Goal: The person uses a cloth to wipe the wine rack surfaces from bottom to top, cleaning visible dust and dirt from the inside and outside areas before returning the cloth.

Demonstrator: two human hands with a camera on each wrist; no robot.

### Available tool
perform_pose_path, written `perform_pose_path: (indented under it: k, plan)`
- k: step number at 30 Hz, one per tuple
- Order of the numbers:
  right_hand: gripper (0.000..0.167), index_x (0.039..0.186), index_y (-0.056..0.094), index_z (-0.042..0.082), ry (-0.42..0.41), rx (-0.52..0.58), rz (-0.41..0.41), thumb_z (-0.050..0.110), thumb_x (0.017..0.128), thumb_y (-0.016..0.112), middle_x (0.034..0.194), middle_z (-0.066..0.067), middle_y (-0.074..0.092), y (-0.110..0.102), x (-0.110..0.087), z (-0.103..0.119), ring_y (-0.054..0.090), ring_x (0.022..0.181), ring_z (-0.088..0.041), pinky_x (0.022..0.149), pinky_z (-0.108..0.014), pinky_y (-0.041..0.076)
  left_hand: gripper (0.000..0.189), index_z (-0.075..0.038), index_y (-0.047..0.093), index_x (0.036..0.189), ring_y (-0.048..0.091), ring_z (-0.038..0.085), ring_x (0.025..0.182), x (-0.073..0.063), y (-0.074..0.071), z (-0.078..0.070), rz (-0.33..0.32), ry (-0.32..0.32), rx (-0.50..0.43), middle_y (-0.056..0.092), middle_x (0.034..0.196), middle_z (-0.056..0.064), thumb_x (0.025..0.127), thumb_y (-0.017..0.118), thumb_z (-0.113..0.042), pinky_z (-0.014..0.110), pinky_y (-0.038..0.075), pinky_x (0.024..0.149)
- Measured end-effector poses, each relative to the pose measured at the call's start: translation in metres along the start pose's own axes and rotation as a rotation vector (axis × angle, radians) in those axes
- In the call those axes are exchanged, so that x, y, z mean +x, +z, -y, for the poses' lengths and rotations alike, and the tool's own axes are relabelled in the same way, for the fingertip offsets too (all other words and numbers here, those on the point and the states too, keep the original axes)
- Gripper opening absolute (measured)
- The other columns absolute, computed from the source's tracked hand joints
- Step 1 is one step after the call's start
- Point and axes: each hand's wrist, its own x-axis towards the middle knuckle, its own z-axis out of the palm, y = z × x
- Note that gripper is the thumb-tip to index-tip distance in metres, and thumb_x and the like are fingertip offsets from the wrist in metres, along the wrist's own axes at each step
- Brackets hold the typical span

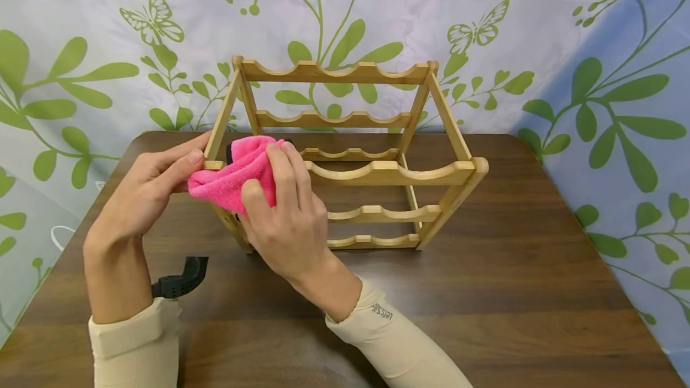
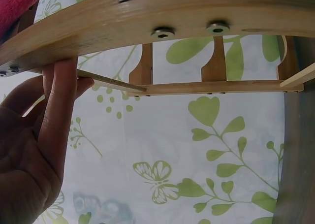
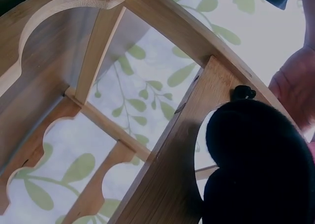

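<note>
A wooden wine rack (image 1: 388, 171) with scalloped rails stands upright on the table. My left hand (image 1: 142, 187) grips its left side near the front top corner, thumb on the outer side. In the left wrist view, fingers of the left hand (image 2: 37, 135) reach up to the edge of a wooden side bar (image 2: 113, 24). A pink cloth (image 1: 232, 181) with a dark edge is bunched in my right hand (image 1: 288, 220), pressed over the rack's left front corner. The right wrist view shows the right hand (image 3: 261, 165) only as a dark shape across a rail.
Under the rack lies a brown wood-grain table (image 1: 485, 316). A curtain (image 1: 539, 29) printed with green leaves and butterflies hangs behind and beside it. A black strap piece (image 1: 180, 280) juts from the left wrist, and a white cord (image 1: 59, 235) shows at the left table edge.
</note>
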Motion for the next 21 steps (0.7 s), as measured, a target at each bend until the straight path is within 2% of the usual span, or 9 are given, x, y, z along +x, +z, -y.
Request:
perform_pose_path:
  k: [3, 9, 14, 21]
  plan:
    - [0.016, 0.082, 0.061, 0.01, -0.005, -0.009, -0.003, 0.023, 0.085, 0.071, 0.121, -0.023, 0.058, 0.0, 0.0, -0.001, 0.054, 0.12, -0.036, 0.093, -0.032, 0.05, 0.038, 0.002, 0.055, 0.138, 0.069, 0.012, 0.09, 0.0, 0.001, 0.0, -0.009, -0.006, -0.027, 0.073, 0.105, 0.007, 0.101, 0.047, 0.0, 0.019, 0.054, 0.078]
    - [0.016, 0.073, 0.062, 0.012, 0.001, -0.002, -0.007, 0.018, 0.083, 0.071, 0.119, -0.022, 0.057, -0.004, -0.003, -0.003, 0.054, 0.12, -0.035, 0.087, -0.031, 0.054, 0.038, 0.006, 0.053, 0.138, 0.07, 0.013, 0.091, 0.0, 0.002, 0.001, 0.0, -0.015, -0.139, 0.073, 0.102, 0.01, 0.101, 0.047, 0.001, 0.022, 0.055, 0.078]
    - [0.017, 0.071, 0.06, 0.01, 0.03, 0.02, -0.038, 0.012, 0.081, 0.073, 0.117, -0.021, 0.057, -0.008, -0.008, -0.009, 0.055, 0.118, -0.035, 0.085, -0.032, 0.055, 0.039, 0.003, 0.053, 0.14, 0.071, 0.016, 0.086, 0.0, 0.001, 0.001, 0.011, -0.025, -0.106, 0.074, 0.1, 0.01, 0.101, 0.047, 0.0, 0.022, 0.056, 0.076]
    - [0.022, 0.073, 0.054, 0.006, 0.082, 0.047, -0.085, 0.009, 0.078, 0.075, 0.117, -0.024, 0.055, -0.016, -0.017, -0.021, 0.057, 0.115, -0.039, 0.082, -0.038, 0.057, 0.039, -0.001, 0.053, 0.141, 0.07, 0.013, 0.089, 0.0, -0.002, 0.002, 0.017, -0.039, -0.036, 0.072, 0.108, 0.002, 0.103, 0.047, -0.003, 0.021, 0.055, 0.076]
